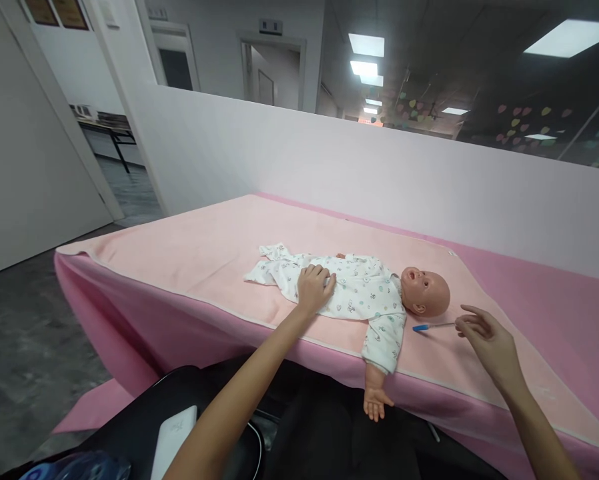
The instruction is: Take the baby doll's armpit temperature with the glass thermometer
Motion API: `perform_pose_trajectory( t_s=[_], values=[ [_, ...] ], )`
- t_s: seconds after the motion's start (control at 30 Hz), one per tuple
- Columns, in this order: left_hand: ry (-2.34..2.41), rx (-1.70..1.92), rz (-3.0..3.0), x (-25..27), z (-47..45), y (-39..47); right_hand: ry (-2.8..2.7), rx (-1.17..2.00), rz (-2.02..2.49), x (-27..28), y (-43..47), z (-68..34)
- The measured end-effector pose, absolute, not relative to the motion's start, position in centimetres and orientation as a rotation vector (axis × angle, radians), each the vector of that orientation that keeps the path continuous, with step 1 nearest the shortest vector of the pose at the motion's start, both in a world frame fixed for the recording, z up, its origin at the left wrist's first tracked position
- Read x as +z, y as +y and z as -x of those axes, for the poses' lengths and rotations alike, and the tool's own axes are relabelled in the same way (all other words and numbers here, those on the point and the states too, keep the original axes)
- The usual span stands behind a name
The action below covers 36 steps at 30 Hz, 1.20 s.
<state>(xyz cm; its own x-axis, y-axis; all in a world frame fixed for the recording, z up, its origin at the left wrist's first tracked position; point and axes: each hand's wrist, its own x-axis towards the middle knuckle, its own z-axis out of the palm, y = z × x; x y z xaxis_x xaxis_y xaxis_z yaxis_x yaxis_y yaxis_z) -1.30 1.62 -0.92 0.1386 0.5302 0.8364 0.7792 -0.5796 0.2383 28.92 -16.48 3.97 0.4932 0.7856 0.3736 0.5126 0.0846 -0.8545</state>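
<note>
A bald baby doll (427, 292) lies on its back with its head to the right, dressed in a white patterned sleepsuit (359, 287). My left hand (315, 288) rests on the lower front of the sleepsuit, its fingers curled over the cloth with a bit of white between thumb and forefinger. Beside the doll's head, my right hand (484, 333) pinches the end of a thin stick with a blue tip (420, 328). The blue tip points left, close to the doll's shoulder. One doll arm (375, 393) hangs over the near table edge.
A peach blanket (204, 247) covers the table over a pink cloth (539, 287). Behind it stands a low white partition (329, 160). At the lower left, a white flat box-like object (174, 440) lies on a black seat (144, 413), near a blue-topped clear bottle (79, 467).
</note>
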Motion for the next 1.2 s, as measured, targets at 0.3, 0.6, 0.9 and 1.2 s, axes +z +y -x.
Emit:
perform_pose_trajectory(
  t_s=[0.3, 0.6, 0.9, 1.2],
  values=[
    [-1.331, -1.383, 2.208, -0.9, 1.5, 1.7, -1.311, 0.062, 1.574, 5.4, -14.5, -26.6],
    [-1.334, -1.353, 2.197, -0.7, 1.5, 1.7, -1.311, 0.244, 1.637, 3.5, -16.4, -26.6],
    [-1.318, -1.326, 2.209, -0.6, 1.8, 2.0, -1.432, 0.4, 1.66, 0.7, -16.0, -24.7],
    [-1.317, -1.319, 2.214, -0.6, 1.9, 2.0, -1.294, 0.356, 1.269, 12.0, -15.5, -28.0]
  ],
)
